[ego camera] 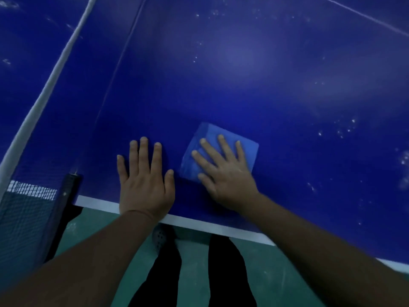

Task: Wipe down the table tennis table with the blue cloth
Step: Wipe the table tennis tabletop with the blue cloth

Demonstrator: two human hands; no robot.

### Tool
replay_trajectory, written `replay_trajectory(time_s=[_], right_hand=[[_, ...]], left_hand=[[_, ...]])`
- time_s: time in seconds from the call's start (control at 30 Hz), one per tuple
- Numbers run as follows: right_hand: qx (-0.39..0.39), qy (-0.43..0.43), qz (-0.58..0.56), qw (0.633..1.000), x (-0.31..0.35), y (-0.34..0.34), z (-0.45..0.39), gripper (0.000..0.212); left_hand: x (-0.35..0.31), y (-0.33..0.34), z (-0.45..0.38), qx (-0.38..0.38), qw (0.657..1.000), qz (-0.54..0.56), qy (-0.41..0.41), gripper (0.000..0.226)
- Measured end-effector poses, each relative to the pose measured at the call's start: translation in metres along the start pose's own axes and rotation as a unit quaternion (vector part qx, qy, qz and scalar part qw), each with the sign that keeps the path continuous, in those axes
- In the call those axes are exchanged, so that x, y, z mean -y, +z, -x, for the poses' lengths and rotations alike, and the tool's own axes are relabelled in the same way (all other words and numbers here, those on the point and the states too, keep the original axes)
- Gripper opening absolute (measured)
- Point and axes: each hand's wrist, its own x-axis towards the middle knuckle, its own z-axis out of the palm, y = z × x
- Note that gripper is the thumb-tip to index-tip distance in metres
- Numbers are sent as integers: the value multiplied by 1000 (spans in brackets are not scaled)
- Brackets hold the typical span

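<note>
Blue table [265,63]: right hand [223,173] flat on blue cloth [212,138].

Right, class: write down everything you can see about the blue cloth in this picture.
The blue cloth is a lighter blue than the table tennis table it lies flat on. It looks like soft fabric folded into a rough square, sitting cornerwise near the table's white-edged near side. The right hand presses on it with spread, straight fingers, covering its lower right part. The left hand lies flat on the table beside it, not touching it.
</note>
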Motion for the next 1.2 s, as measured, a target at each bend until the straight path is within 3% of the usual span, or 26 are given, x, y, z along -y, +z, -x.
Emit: replay_trajectory(time_s=[0.03, 0.1, 0.17, 0.23, 0.3, 0.37, 0.43, 0.5, 0.6, 0.67, 0.7, 0.73, 0.83, 0.87, 0.9, 0.93, 1.03, 1.1, 1.13, 1.2], right_hand=[[-5, 42, 5, 999, -20, -3, 0, 56], [-12, 222, 7, 975, -67, -10, -2, 57], [-26, 408, -46, 912, -104, -17, 2, 57], [-54, 506, -78, 857, -98, -17, 2, 58], [-71, 479, -53, 874, -53, -10, 1, 58], [-57, 303, -33, 951, -6, 1, 10, 56], [-19, 183, -6, 983, 0, 5, 28, 55], [-20, 264, -12, 964, -40, 2, 41, 57], [-27, 507, -53, 860, -101, -5, 68, 59], [-53, 591, -84, 800, -99, -7, 77, 60], [-60, 599, -76, 795, -81, -6, 76, 61], [-66, 576, -66, 812, -57, -4, 75, 61], [-25, 321, -35, 946, 9, 11, 92, 57], [-5, 260, -21, 965, 7, 11, 102, 57], [2, 259, -21, 966, -10, 9, 111, 57], [-4, 322, -24, 946, -34, 6, 119, 58], [-23, 588, -67, 806, -102, -3, 131, 61], [-51, 661, -82, 744, -106, -6, 117, 58], [-55, 658, -76, 747, -91, -5, 104, 57], [-63, 572, -62, 815, -40, 0, 80, 56]], left_hand=[[0, 0, 0, 2, 1000, -1, -1, 70], [0, 0, 0, 5, 1000, 1, -2, 70], [0, 0, 0, 9, 1000, 3, -2, 71], [-1, 0, 0, 5, 1000, 7, 1, 71], [-2, 0, 0, 5, 1000, 11, 0, 71], [-2, 1, -1, 1, 1000, 14, -5, 71], [-2, 1, -1, 1, 1000, 15, -7, 71], [-2, 0, -1, 0, 1000, 14, -9, 71], [-3, -1, 0, 1, 1000, 13, -10, 71], [-3, -1, -1, 3, 1000, 11, -11, 71], [-3, -1, -1, 3, 1000, 11, -11, 72], [-4, -1, -1, 3, 1000, 12, -10, 72], [-3, 0, -1, -2, 1000, 14, -11, 72], [-3, 1, -1, -3, 1000, 14, -11, 72], [-2, 1, -1, -3, 1000, 15, -10, 72], [-2, 1, 0, -4, 1000, 16, -11, 72], [-2, 1, -1, -4, 1000, 14, -12, 71], [-2, 0, 0, -2, 1000, 14, -11, 71], [-2, 0, 0, -3, 1000, 16, -11, 71], [-2, -1, 1, -4, 1000, 16, -9, 71]])
